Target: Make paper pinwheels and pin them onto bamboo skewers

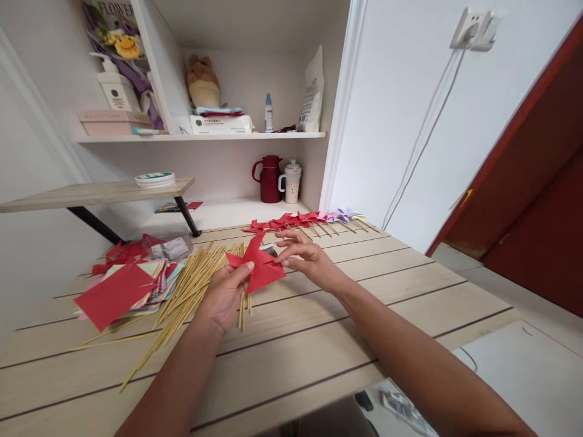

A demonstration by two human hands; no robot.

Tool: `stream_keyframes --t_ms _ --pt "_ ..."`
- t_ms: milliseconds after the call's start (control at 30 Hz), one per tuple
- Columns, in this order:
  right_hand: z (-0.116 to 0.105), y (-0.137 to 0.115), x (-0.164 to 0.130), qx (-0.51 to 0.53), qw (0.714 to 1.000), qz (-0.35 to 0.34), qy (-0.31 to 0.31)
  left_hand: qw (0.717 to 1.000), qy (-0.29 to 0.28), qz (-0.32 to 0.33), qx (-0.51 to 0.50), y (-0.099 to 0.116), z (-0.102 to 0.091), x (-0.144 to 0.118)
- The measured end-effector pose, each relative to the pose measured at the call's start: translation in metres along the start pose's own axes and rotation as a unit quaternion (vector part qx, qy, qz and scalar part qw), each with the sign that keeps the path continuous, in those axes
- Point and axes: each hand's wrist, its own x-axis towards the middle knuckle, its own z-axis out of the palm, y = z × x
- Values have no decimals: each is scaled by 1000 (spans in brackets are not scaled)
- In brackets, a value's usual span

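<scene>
My left hand (225, 294) pinches a red paper pinwheel (260, 270), its thumb pressed on the middle where folded points meet. At the right edge of the paper is my right hand (307, 258), thumb and index finger closed on a corner, the other fingers stretched out. Behind and left of the paper lies a heap of thin bamboo sticks (186, 297). Farther left sits a stack of coloured paper squares (116, 294), a red one on top with cut slits.
Finished pinwheels on sticks (296, 220) lie in a row along the back. A clear plastic box (173, 247) stands by red folded papers (118, 256). A small raised shelf (95, 191) is at left; a dark red jug (271, 180) and a cup (292, 182) stand behind.
</scene>
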Motion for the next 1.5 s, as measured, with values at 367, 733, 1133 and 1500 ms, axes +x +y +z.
stream_keyframes --t_ms 367,733,1133,1500 --pt "6 -6 -1 -54 997 -51 -34 999 -28 -8 21 -1 2 -2" --pt "15 -9 -1 -41 999 -15 -16 999 -22 -3 38 -2 8 -5" --pt "23 -10 -1 -73 996 34 41 999 -10 8 52 -2 10 -6" --pt "25 -1 -2 -55 993 72 69 999 3 -2 48 -4 13 -6"
